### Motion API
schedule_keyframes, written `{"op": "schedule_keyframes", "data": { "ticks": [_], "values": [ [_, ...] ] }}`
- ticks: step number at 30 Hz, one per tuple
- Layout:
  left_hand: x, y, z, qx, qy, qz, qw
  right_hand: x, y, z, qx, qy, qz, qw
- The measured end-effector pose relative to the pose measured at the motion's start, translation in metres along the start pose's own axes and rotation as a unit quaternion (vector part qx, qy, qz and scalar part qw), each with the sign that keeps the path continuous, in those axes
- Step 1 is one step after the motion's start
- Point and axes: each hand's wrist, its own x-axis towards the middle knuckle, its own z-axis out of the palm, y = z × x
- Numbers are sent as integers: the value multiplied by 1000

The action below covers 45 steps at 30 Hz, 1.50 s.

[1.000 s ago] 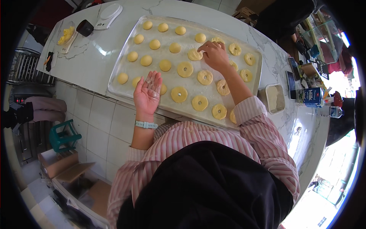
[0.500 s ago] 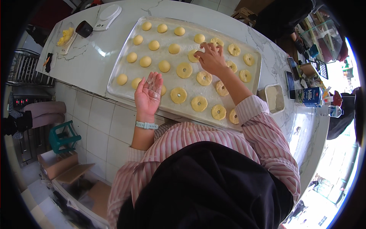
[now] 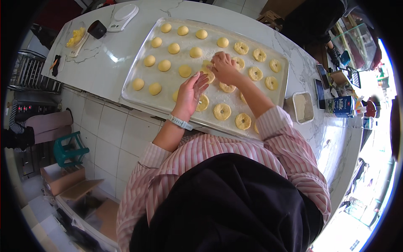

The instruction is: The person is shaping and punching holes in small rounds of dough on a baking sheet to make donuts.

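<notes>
A dough ring (image 3: 211, 77) lies between wide left grip (image 3: 191, 91) and right grip (image 3: 225, 68), whose closure I can't tell

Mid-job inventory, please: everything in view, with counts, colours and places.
Countertop: 1, white marbled, centre
Baking tray: 1, silver, on countertop
Dough balls: about 12, yellow, tray's left and middle
Dough rings: about 12, yellow, mostly tray's right, some hidden
Kitchen scale: at least 1, white, top left
Cup: 1, black, beside kitchen scale
Chunks: one heap, yellow, countertop's left end
Rectangular tin: 1, silver, right of tray
Carton: 1, blue-white, countertop's right
Stool: 1, green, floor at left
Cardboard box: 1, brown, lower left
Black-clad person: 1, top right
Mauve trousers: 1 pair, far left
Clutter: uncounted, mixed colours, right edge
Left hand: 1, pale watch strap, over tray
Right hand: 1, pink-striped sleeve, over mid-tray
</notes>
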Motion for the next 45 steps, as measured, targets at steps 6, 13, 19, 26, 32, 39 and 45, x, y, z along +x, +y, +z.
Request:
{"op": "schedule_keyframes", "data": {
  "ticks": [6,13,19,26,32,39,45],
  "values": [
    [-4,1,0,4,1,19,1000,-51,-55,-23,17,149,-97,984],
    [-12,2,5,18,2,98,995,-64,-94,-31,-52,210,-56,975],
    [-17,24,3,86,-28,80,993,-66,-107,-30,72,207,-23,975],
    [-22,50,-5,193,-42,99,975,-64,-118,-35,80,179,-16,980],
    [-11,67,-18,215,-107,84,967,-57,-121,-34,250,173,-14,953],
    [-10,73,-19,206,-138,40,968,-48,-113,-42,507,135,126,842],
    [-8,72,-17,149,-107,64,981,-50,-115,-41,505,203,149,826]
  ]
}}
